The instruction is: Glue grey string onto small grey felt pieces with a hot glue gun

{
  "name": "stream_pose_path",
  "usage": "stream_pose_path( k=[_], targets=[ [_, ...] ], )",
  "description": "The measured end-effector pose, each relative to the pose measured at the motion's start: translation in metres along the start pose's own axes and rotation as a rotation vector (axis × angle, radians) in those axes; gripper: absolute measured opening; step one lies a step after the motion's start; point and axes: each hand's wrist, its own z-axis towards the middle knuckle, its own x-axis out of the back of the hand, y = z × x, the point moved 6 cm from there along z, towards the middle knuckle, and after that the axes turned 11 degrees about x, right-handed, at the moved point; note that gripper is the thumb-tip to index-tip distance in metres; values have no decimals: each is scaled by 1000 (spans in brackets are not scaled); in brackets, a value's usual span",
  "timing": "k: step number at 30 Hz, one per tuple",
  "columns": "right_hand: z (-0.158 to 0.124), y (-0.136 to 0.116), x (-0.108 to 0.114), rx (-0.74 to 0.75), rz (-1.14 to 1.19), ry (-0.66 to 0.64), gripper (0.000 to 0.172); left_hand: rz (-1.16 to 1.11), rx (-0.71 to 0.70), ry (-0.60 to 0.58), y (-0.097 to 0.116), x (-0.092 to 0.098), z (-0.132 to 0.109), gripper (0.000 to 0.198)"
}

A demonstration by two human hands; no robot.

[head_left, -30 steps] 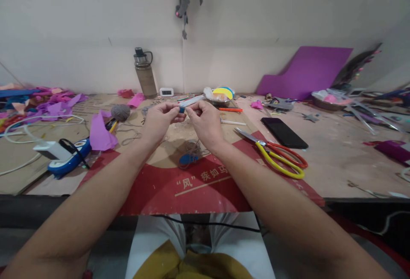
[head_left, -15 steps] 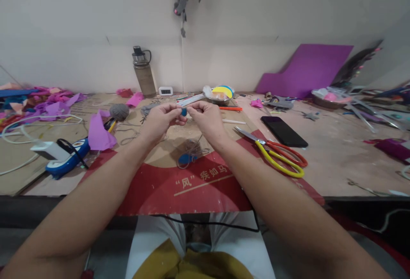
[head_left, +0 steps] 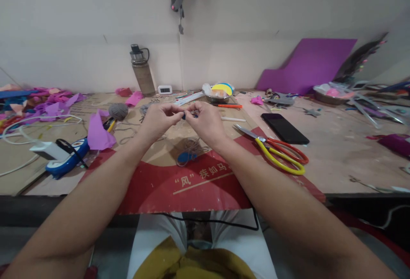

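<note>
My left hand (head_left: 160, 121) and my right hand (head_left: 206, 123) meet above the cardboard, fingertips pinched together. Between them shows a sliver of a small blue piece (head_left: 183, 116), mostly hidden by the fingers; both hands are closed on it. Below the hands lies a loose tangle of thin grey yarn (head_left: 192, 144), with a flat blue piece (head_left: 184, 158) partly under its strands. To the right of my right forearm rest large scissors (head_left: 278, 151) with one red and one yellow handle, blades pointing away from me.
A black phone (head_left: 285, 129) lies beyond the scissors. A grey yarn ball (head_left: 118, 111), purple felt scrap (head_left: 100, 132) and blue power strip (head_left: 68, 157) are on the left. At the back stand a water bottle (head_left: 143, 74), a small digital clock (head_left: 165, 90) and a bowl (head_left: 219, 99).
The blue piece between my fingertips shows less now, as the fingers have closed further over it. My view has shifted slightly.
</note>
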Motion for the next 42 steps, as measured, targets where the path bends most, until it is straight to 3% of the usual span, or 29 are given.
stream_pose_path(
  k=[4,9,15,22,30,34,37,40,42],
  targets=[
    [-1,-4,-2,69,-76,-34,10,96,-25,35,0,0,-2,13],
    [-4,1,-8,37,56,-72,9,90,18,108,-3,4,-2,10],
    [-4,-1,-9,33,133,-45,3,-29,71,147,-8,7,0,8],
    [-6,-4,-9,13,147,-50,11,-139,118,170,-12,10,2,6],
    [-8,2,-15,-59,239,-37,19,-444,173,214,-31,10,9,7],
    [-12,4,-27,-140,390,-103,25,-539,175,245,-35,12,12,6],
    [-16,-1,-30,-240,588,-184,23,-640,244,325,-44,24,16,5],
    [-17,-13,-20,-330,844,-253,21,-766,359,431,-58,41,20,5],
    [-13,-23,-3,-300,986,-234,23,-852,415,487,-68,51,22,7]
  ],
)
